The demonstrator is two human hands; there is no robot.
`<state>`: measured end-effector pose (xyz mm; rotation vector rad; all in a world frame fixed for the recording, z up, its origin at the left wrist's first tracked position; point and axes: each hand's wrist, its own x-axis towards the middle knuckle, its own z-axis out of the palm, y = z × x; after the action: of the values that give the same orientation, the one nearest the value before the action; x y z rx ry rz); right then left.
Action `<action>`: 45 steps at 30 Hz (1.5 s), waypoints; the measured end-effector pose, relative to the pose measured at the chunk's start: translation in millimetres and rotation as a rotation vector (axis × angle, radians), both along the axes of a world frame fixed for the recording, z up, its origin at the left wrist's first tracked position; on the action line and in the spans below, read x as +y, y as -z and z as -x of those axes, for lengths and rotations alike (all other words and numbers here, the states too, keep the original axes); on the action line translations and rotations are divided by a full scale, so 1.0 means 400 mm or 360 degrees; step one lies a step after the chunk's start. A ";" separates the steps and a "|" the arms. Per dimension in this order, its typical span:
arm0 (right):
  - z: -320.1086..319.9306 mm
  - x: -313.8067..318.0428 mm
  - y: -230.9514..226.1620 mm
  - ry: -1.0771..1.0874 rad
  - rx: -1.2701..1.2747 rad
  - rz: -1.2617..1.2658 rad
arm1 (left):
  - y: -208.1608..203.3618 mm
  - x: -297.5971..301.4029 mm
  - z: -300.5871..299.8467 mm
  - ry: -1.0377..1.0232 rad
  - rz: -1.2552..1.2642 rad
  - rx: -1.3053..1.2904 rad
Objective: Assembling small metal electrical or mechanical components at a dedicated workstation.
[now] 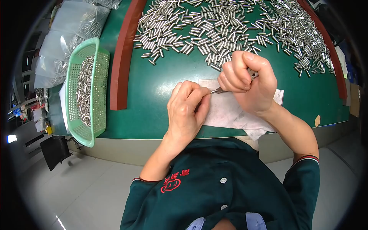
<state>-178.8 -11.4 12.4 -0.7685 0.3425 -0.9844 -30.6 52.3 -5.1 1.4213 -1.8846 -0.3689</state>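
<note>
My right hand [249, 78] is closed in a fist around a slim metal tool [219, 90]. Its thin tip points left, and a bit of metal also shows near the thumb. The tip meets the pinched fingertips of my left hand [188, 107], which is closed; whatever those fingers hold is hidden behind them. Both hands are above a stained white cloth [226, 111] on the green table. Beyond them, many small shiny metal pins [214, 27] lie loose across the table top.
Red-brown bars [122, 69] border the pins at left and right. A light green plastic basket [100, 111] with more metal pieces stands at the left table edge. Clear plastic bags [76, 19] of similar pieces lie behind it. A dark chair [55, 151] stands at lower left.
</note>
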 end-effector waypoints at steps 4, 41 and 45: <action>0.000 0.001 0.000 0.0006 0.0010 0.0002 | 0.000 0.000 0.001 0.0005 0.0004 0.0000; -0.006 0.002 -0.009 0.0021 0.0058 -0.0021 | -0.060 -0.068 -0.104 0.0287 -0.1260 0.2061; -0.005 0.003 -0.003 0.0019 0.0060 -0.0050 | -0.065 -0.118 -0.113 -0.0112 -0.0731 0.0788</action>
<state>-177.0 -10.3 13.7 -0.7583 0.3949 -0.9748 14.6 5.1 21.0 1.5014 -1.3909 -1.0661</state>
